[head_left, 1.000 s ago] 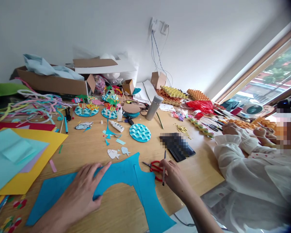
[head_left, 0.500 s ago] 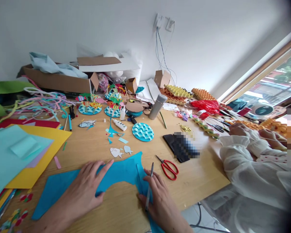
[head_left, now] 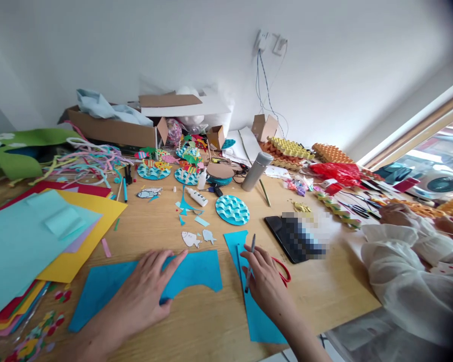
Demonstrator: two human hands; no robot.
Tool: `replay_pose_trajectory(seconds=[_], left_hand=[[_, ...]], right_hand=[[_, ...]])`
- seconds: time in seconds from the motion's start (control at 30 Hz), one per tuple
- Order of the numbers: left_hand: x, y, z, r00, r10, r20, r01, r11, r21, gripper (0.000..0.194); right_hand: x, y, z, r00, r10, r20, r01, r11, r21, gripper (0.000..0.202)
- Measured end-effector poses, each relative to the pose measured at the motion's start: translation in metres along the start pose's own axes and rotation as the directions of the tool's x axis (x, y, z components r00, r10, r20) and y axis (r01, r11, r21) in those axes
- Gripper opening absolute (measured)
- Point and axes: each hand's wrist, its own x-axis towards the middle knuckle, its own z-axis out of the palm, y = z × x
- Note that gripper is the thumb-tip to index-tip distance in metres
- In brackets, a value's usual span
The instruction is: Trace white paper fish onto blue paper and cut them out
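My left hand [head_left: 145, 286] lies open on a blue sheet of paper [head_left: 196, 271] with a curved cut-out along its near edge. My right hand [head_left: 264, 276] grips a grey pen [head_left: 251, 261], tip end unclear, and rests on a second blue paper piece [head_left: 262, 322]. A strip of bare table separates the two blue pieces. Red-handled scissors [head_left: 285, 271] are partly hidden behind my right hand. Just beyond the papers lie two small fish cut-outs, a white fish [head_left: 190, 239] and a pale blue fish [head_left: 208, 236].
A round blue wave-patterned disc [head_left: 232, 210], a white glue bottle [head_left: 198, 197], a grey flask [head_left: 256, 172] and a black phone [head_left: 287, 241] stand or lie beyond my hands. Coloured paper sheets [head_left: 98, 216] are stacked at left. A person in white sleeves [head_left: 400, 271] sits at right.
The right-hand blue piece has slid away to the right with my right hand, opening a gap between the papers. It now partly covers the scissors. My left hand stays on its sheet.
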Motion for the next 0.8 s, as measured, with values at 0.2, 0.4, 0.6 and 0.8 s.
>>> replay_pose_trajectory(seconds=[0.2,0.4,0.6,0.8], left_hand=[[0.001,0.0,-0.001,1.0,-0.004,0.021,0.004,1.0,-0.016,0.085],[0.0,0.0,-0.001,1.0,-0.006,0.013,0.007,0.999,-0.049,0.086],[0.0,0.003,-0.005,0.998,-0.019,0.056,0.022,0.998,-0.062,0.088],[0.001,0.004,-0.008,0.996,-0.029,0.08,0.035,0.996,-0.078,0.088]], right_hand=[[0.028,-0.013,-0.007,0.958,-0.117,0.264,0.144,0.985,-0.089,0.049],[0.031,0.001,-0.006,0.972,-0.084,0.218,0.115,0.984,-0.133,0.064],[-0.009,0.061,-0.005,0.947,0.304,0.107,-0.252,0.906,-0.339,0.038],[-0.021,0.071,0.003,0.933,0.334,0.134,-0.288,0.917,-0.277,0.024]])
